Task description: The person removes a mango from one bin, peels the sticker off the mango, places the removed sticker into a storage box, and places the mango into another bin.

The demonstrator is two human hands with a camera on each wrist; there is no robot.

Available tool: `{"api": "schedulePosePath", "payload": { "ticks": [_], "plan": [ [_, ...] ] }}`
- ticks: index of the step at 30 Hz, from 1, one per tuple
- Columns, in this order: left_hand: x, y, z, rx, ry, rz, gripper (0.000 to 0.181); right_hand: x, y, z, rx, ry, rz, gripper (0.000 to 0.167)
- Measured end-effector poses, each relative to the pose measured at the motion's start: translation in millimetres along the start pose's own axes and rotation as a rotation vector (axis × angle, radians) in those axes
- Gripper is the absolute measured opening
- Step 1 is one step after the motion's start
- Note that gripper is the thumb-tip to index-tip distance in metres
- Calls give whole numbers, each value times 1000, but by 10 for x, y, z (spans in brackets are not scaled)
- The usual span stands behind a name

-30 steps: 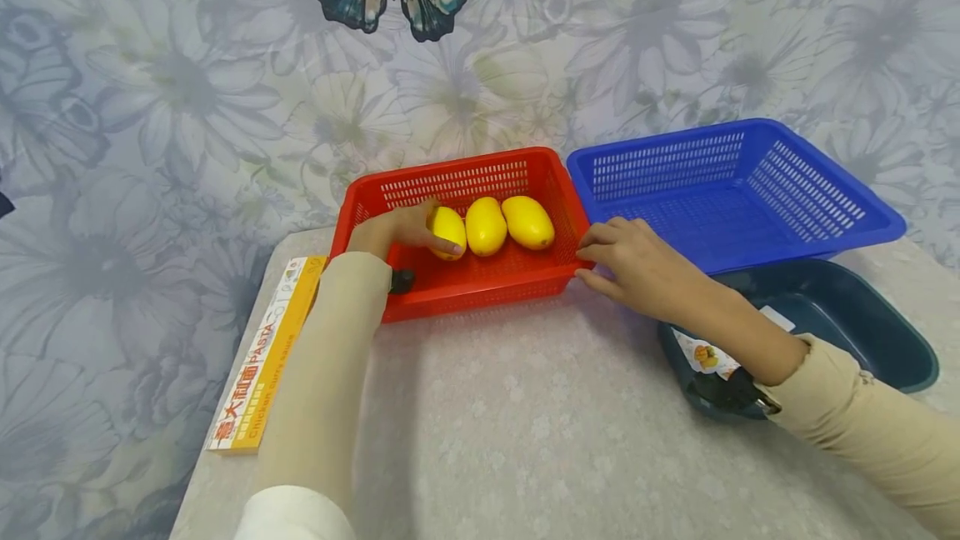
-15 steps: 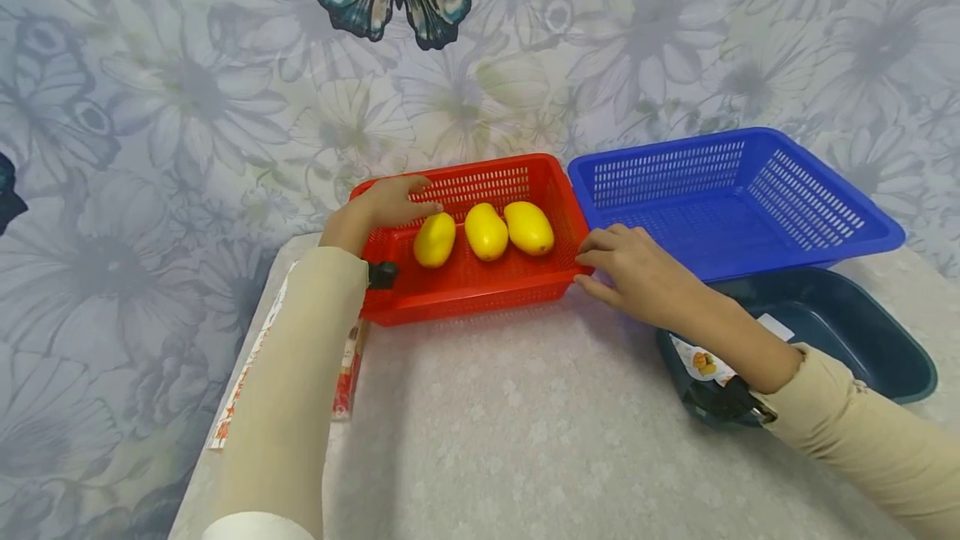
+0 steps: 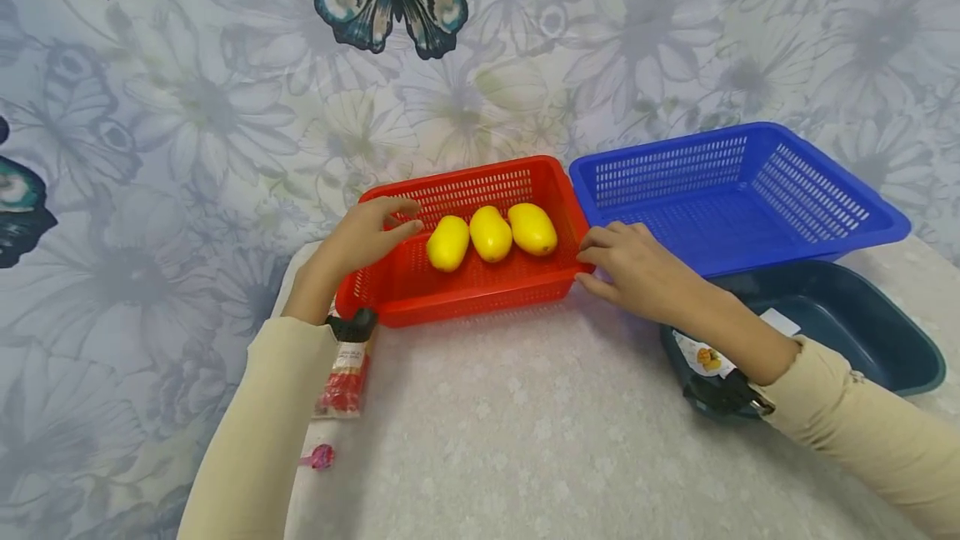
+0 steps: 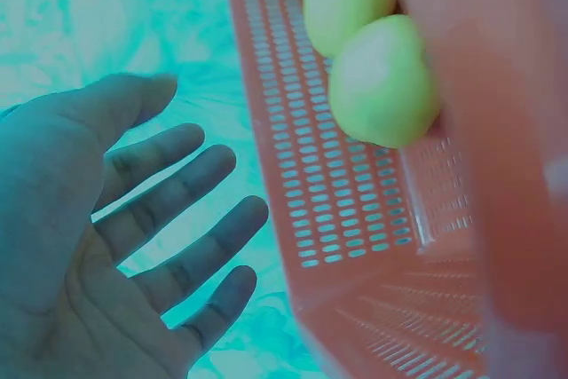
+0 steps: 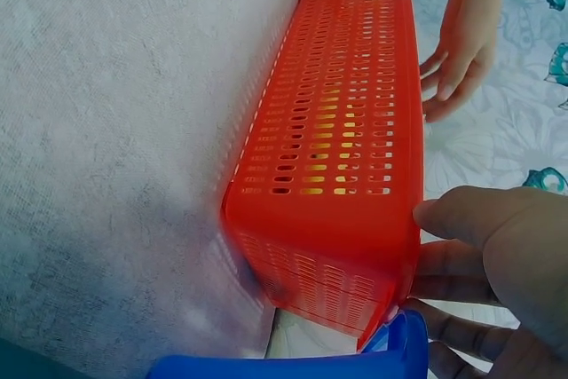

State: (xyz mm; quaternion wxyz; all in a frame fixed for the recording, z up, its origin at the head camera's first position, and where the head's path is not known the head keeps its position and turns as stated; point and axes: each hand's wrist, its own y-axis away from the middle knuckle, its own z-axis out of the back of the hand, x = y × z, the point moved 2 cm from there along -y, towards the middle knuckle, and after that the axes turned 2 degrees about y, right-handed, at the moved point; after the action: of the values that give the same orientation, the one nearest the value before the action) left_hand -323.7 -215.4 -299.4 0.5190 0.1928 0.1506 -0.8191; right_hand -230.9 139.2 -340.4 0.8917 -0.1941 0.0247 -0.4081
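Note:
Three yellow mangoes (image 3: 491, 234) lie side by side in the red plastic basket (image 3: 465, 298). My left hand (image 3: 363, 240) hovers over the basket's left end, apart from the leftmost mango (image 3: 447, 244). In the left wrist view its fingers (image 4: 191, 241) are spread and relaxed, holding nothing. My right hand (image 3: 637, 269) holds the red basket's rim at the near right corner. The right wrist view shows the thumb (image 5: 461, 210) against the rim, with the other fingers partly hidden behind it.
A blue basket (image 3: 697, 248) stands to the right, touching the red one. In front of it sits a dark green tub (image 3: 862, 332), partly under my right forearm. A red-and-clear packet (image 3: 347, 382) and a pink lollipop-like item (image 3: 321, 457) lie near my left arm.
My left hand has let go of the leftmost mango and drawn back to the left. That mango shifted left, then came back closer to the others. My right hand stays put.

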Motion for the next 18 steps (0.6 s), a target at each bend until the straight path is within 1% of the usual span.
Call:
{"api": "schedulePosePath", "payload": {
  "ticks": [5, 7, 11, 13, 15, 18],
  "plan": [
    [-68, 217, 6, -130, 34, -52, 33, -51, -54, 4, -6, -20, 5, 21],
    [-91, 305, -22, -165, 45, -62, 32, -55, -67, -6, -5, -21, 14, 21],
    [-127, 479, -122, -215, 52, -95, 29, -47, -52, -26, 4, -6, 29, 23],
    [-149, 557, -170, -238, 57, -119, 28, -46, -24, -12, -2, -14, 22, 23],
    [-161, 645, -210, -254, 67, -129, 28, -45, 4, 26, -20, -31, 18, 22],
    [-151, 786, -254, -276, 88, -127, 27, -44, 45, 90, -43, -60, 18, 19]
  ]
}}
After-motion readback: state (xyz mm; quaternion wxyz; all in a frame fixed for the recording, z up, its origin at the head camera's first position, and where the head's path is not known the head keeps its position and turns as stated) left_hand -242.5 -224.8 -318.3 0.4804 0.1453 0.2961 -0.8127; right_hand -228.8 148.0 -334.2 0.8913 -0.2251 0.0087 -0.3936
